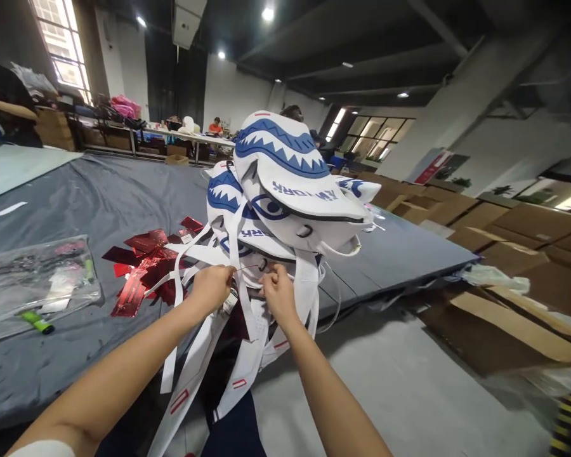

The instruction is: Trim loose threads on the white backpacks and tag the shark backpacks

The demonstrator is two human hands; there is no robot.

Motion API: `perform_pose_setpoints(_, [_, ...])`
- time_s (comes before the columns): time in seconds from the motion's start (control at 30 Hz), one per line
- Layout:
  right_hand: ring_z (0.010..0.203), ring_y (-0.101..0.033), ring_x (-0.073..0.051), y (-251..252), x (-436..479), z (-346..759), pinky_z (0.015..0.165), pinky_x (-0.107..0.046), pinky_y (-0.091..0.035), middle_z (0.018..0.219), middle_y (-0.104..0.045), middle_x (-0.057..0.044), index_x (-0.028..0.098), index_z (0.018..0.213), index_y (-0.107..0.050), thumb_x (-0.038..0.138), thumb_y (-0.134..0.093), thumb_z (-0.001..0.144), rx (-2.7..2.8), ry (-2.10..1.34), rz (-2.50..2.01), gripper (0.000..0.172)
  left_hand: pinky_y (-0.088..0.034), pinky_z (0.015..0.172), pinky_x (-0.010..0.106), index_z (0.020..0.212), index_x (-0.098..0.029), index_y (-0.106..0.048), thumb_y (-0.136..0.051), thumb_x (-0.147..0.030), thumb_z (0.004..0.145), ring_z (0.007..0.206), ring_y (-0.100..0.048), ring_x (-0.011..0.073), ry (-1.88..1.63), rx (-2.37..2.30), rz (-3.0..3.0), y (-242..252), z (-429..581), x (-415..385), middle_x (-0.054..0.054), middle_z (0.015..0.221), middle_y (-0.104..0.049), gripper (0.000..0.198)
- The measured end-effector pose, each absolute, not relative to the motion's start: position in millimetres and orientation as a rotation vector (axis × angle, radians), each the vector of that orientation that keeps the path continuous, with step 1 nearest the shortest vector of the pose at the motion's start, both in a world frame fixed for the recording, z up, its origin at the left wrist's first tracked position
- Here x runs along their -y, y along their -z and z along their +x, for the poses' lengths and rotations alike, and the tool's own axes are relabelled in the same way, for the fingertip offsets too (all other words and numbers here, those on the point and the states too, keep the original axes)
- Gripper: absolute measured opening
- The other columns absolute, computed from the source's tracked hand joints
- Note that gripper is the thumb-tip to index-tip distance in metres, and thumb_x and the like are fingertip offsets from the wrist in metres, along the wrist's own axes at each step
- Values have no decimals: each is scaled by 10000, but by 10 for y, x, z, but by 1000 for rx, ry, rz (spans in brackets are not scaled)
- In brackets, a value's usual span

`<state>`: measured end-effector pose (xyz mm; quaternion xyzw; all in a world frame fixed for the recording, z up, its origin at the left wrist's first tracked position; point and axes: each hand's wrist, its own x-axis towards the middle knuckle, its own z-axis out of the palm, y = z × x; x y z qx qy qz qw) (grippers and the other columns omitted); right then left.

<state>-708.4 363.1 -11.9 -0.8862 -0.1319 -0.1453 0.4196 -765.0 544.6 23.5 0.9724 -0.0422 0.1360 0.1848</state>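
White bags [285, 158] with blue wave, tooth and eye prints are stacked in front of me at the table's edge, their white straps hanging down. My left hand [212, 287] pinches one end of a thin dark thread left of a strap. Close to a small black ring on the lower bag, my right hand [276, 289] has its fingers pressed together at the thread's other side; what exactly they grip is too small to make out. Shiny red strips [147, 270] lie on the grey table covering [137, 190] to the left.
A clear plastic bag [33, 279] and a green-and-black tool [37, 322] lie at the left. Cardboard boxes [518, 254] fill the right side. A person's arm [9, 106] shows at the far left, and a person in orange [216, 127] is at a back table.
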Motion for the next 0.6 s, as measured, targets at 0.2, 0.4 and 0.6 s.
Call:
perform_pose_setpoints(0.2, [636,-672,-151,-16,-3572,-7151,602,-236,-475,879,-733,-48,181,1173,-547,234,-364,974,378,314,-2424,275,-480,854,333,1177,-263,-697,-443,-160,928,1014,-682,248,-304,157,2658,-289,-7474,-5339,78,1096,-741,370])
perform_pose_setpoints(0.4, [716,-684,-238,-301,-3633,-7192,598,-280,-360,782,-711,-127,143,1066,-651,148,-493,953,240,437,-2852,194,-478,778,263,1138,-207,-705,-480,-200,922,882,-668,187,-81,300,2370,-318,-7236,-5265,39,964,-753,312])
perform_pose_setpoints(0.6, [775,-664,-264,-493,-3476,-7510,592,-305,-333,912,-674,-143,157,838,-675,127,-553,880,507,881,-3168,132,-492,715,215,1256,-123,-630,-608,-229,883,801,-645,147,105,410,2018,-212,-7225,-5397,53,919,-729,388])
